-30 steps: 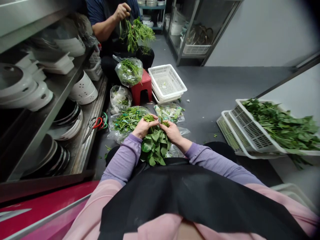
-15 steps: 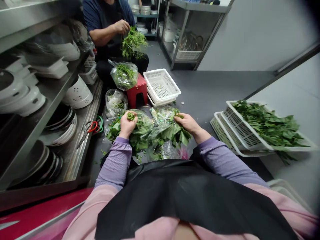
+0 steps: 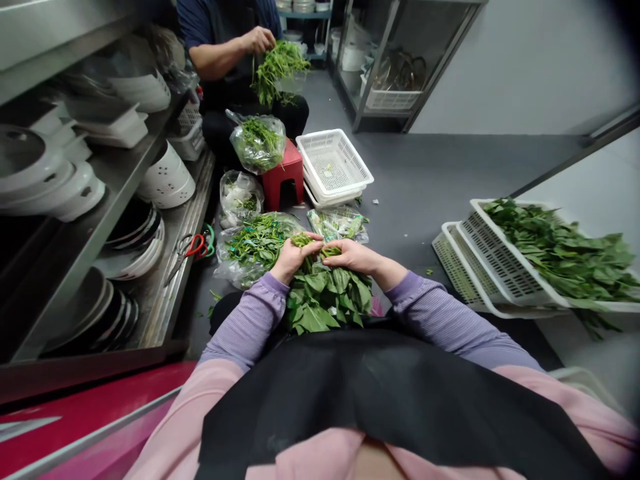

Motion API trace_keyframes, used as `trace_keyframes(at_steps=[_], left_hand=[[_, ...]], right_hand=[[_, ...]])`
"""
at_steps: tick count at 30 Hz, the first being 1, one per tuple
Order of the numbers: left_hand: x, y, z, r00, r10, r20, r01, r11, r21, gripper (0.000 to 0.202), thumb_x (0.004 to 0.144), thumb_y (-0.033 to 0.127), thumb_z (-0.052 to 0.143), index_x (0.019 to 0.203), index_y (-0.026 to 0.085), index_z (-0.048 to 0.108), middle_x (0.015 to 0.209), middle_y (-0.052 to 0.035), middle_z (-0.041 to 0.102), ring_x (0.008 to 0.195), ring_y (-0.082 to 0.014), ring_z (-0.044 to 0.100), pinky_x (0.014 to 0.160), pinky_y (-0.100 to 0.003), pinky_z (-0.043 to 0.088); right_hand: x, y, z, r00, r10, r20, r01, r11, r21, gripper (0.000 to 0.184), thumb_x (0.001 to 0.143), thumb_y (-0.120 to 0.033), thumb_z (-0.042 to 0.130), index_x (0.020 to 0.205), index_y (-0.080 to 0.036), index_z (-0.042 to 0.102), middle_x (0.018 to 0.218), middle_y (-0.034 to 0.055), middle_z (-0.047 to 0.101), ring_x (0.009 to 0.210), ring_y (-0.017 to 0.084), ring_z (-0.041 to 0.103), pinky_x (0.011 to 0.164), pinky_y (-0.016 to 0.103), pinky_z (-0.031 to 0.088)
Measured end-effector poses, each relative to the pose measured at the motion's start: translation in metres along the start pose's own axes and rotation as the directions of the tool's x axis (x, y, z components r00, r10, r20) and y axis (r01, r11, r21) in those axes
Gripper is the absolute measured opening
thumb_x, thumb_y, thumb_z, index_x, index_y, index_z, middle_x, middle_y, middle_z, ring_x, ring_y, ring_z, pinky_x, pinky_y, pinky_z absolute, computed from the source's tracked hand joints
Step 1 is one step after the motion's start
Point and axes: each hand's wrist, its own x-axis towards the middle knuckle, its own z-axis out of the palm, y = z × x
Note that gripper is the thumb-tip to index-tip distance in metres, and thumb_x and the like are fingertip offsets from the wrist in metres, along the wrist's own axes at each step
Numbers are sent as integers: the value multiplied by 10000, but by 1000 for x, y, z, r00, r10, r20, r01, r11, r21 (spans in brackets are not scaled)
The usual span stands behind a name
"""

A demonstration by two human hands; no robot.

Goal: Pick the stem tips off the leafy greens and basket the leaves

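Observation:
My left hand [image 3: 296,256] is closed around the stems of a bunch of leafy greens [image 3: 320,300], whose cut ends poke out above the fingers. Close beside it, my right hand [image 3: 354,256] grips more stems of the same kind. Broad dark-green leaves hang below both hands, over my lap. To the left of my left hand, an open plastic bag [image 3: 257,243] full of stems and leaves lies on the floor. A printed plastic bag [image 3: 339,223] lies flat just beyond my hands.
White perforated baskets [image 3: 335,167] stand beside a red stool [image 3: 284,175] bearing a bagged bunch. Opposite, a co-worker's hand [image 3: 259,41] holds thin-stemmed greens. Stacked baskets of greens [image 3: 560,260] are at right. Red- and green-handled scissors [image 3: 193,248] lie on the left shelf's edge.
My hands have come together from wide apart, and the greens now hang beneath both. The bag at left is less covered. The view has shifted slightly.

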Motion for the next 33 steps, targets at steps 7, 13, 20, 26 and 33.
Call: trace_keyframes(at_steps=[7,13,20,26,33], left_hand=[[-4,4,6,996,-52,75,55,997,-46,261,635,307,668,806,117,617,513,20,567,470,-112,534,511,-247,424],[-9,2,7,995,41,86,-40,999,-7,240,650,304,684,772,136,563,562,21,582,514,-120,577,556,-257,468],[-12,-2,11,990,115,87,-112,993,-37,309,654,358,693,804,152,518,684,9,594,549,-104,575,570,-249,469],[-11,1,8,942,333,39,-333,916,223,269,670,368,675,743,146,542,716,-12,584,629,-93,531,625,-230,429],[-15,-1,10,830,556,-39,-417,666,618,161,744,341,579,713,189,537,804,-59,599,783,-160,565,770,-302,439]], right_hand=[[-4,14,3,994,81,73,-103,913,396,313,585,-257,745,854,-126,653,811,17,644,750,115,577,779,260,425],[-12,18,1,975,134,177,-211,811,546,297,647,-248,706,907,-121,640,847,46,655,762,126,597,791,278,444],[-7,18,10,972,117,204,-221,749,624,176,723,-290,599,762,-119,593,665,13,581,610,98,527,627,239,427],[-5,13,11,992,94,85,-124,859,497,216,697,-331,613,688,-119,572,601,-8,516,564,80,444,592,239,357],[2,-3,33,970,50,-237,40,931,362,261,668,-384,581,568,-162,488,546,-35,429,547,82,357,581,250,308]])
